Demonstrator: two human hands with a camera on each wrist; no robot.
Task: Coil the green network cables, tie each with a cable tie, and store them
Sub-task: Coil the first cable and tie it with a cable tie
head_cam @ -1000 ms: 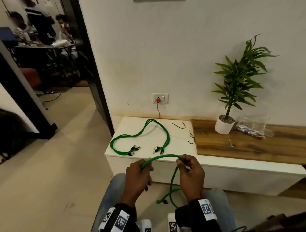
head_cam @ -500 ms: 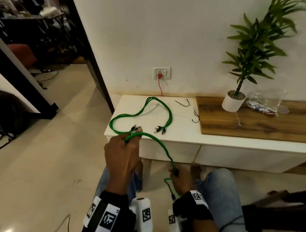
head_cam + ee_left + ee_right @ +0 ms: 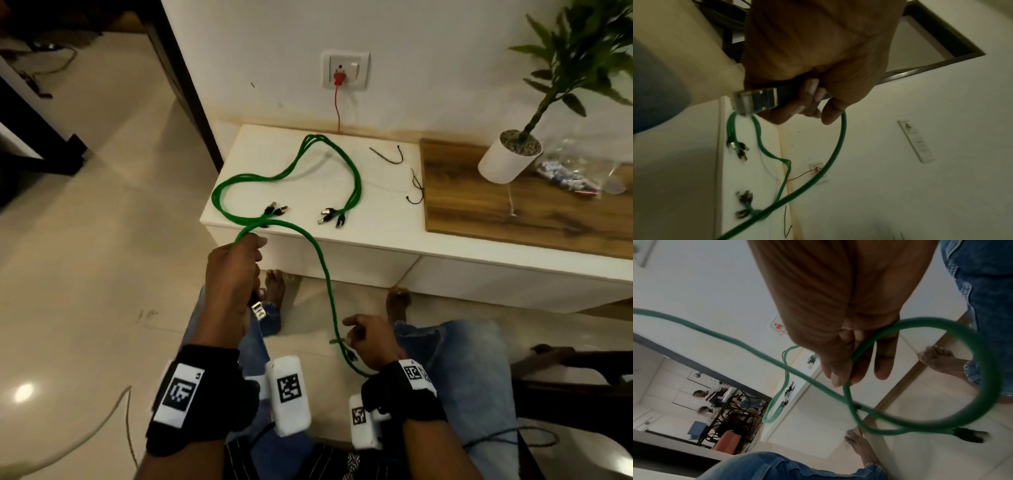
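Note:
One green network cable (image 3: 318, 263) arcs between my two hands in front of the low white cabinet (image 3: 376, 240). My left hand (image 3: 236, 270) grips it near one end, and the metal plug (image 3: 754, 100) sticks out below the fist. My right hand (image 3: 368, 339), lower down by my knee, pinches the cable (image 3: 849, 392) between thumb and fingers, and a loop (image 3: 982, 369) with the other plug (image 3: 970, 436) hangs beside it. Several more green cables (image 3: 291, 171) lie bundled on the cabinet top, plugs toward me. Two dark cable ties (image 3: 390, 156) (image 3: 416, 186) lie behind them.
A wooden board (image 3: 513, 202) on the cabinet carries a white potted plant (image 3: 510, 157) and a clear plastic bag (image 3: 575, 171). A red wire (image 3: 338, 102) hangs from the wall socket. My bare feet and knees are below the cabinet front. An open doorway lies at the left.
My hands have moved apart: the left one rose to the cabinet's edge, the right one dropped toward my knee, stretching the cable into a long arc. The head view has tilted down.

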